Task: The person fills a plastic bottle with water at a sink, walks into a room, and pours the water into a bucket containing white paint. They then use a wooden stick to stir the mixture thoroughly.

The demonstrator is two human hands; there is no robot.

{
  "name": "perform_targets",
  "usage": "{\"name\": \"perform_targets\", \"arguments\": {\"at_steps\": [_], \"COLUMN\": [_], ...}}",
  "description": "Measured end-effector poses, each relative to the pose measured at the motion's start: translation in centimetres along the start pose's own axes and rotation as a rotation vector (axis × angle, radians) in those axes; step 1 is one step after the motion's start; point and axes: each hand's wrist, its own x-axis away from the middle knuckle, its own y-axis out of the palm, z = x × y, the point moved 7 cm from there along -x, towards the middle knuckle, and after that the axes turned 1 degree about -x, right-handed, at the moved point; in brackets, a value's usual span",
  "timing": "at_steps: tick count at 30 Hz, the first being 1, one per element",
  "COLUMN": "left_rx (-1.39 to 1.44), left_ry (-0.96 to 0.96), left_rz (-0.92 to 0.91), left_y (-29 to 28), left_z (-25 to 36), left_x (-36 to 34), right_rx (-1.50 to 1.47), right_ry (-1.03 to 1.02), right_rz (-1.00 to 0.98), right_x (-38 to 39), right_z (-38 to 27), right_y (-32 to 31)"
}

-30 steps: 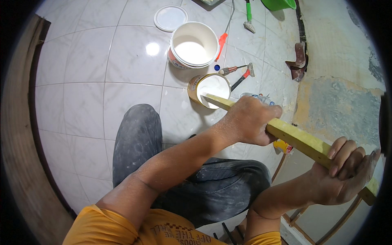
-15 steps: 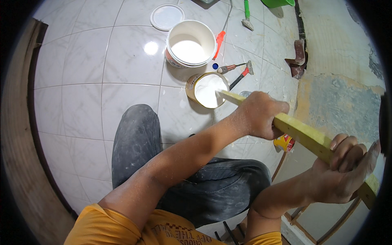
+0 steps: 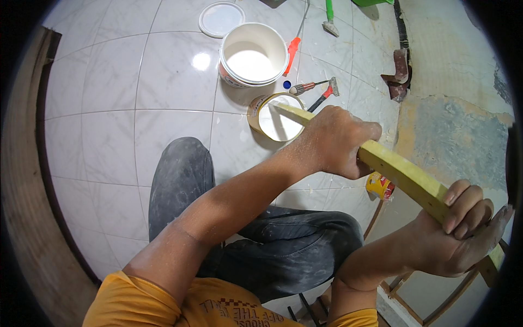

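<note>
A long yellow-green wooden strip (image 3: 404, 175) slants across the right side of the picture. My left hand (image 3: 340, 143) is wrapped round it nearer its far end. Lower right, my right hand (image 3: 455, 234) grips it too, with fingers curled over the top and the thumb stretched along it. The strip's pale far end reaches over an open can (image 3: 256, 117) of white material, and a shadow falls on the white surface. Whether the tip touches that surface, I cannot tell. Part of the strip is hidden by my left hand.
Behind the can stands a white bucket (image 3: 226, 62), with its lid (image 3: 222, 19) beyond. A screwdriver (image 3: 305, 87), a red-and-black scraper (image 3: 321, 98), an orange-handled tool (image 3: 292, 54) and a green-handled scraper (image 3: 330, 22) lie on the tiles. A patched wall (image 3: 452, 131) rises at right; a yellow-and-red packet (image 3: 377, 186) lies below.
The strip and both hands have shifted slightly; its far end now reaches farther left over the can. My left hand has moved a little left. Both hands keep their grip.
</note>
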Motion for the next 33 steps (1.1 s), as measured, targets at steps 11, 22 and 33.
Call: {"name": "perform_targets", "arguments": {"at_steps": [11,22,33], "left_rx": [0.184,0.074,0.126], "left_ry": [0.006,-0.1,0.004], "left_rz": [0.083,-0.077,0.112], "left_y": [1.9,-0.3,0.6], "left_z": [-0.1,1.4,-0.7], "left_x": [0.2,1.8,-0.3], "right_rx": [0.447,0.471,-0.151], "right_ry": [-0.126,-0.023,0.056], "right_rz": [0.042,0.062,-0.016], "right_x": [0.4,0.1,0.7], "right_z": [-2.4,-2.9,0.3], "right_y": [2.0,2.0,1.0]}}
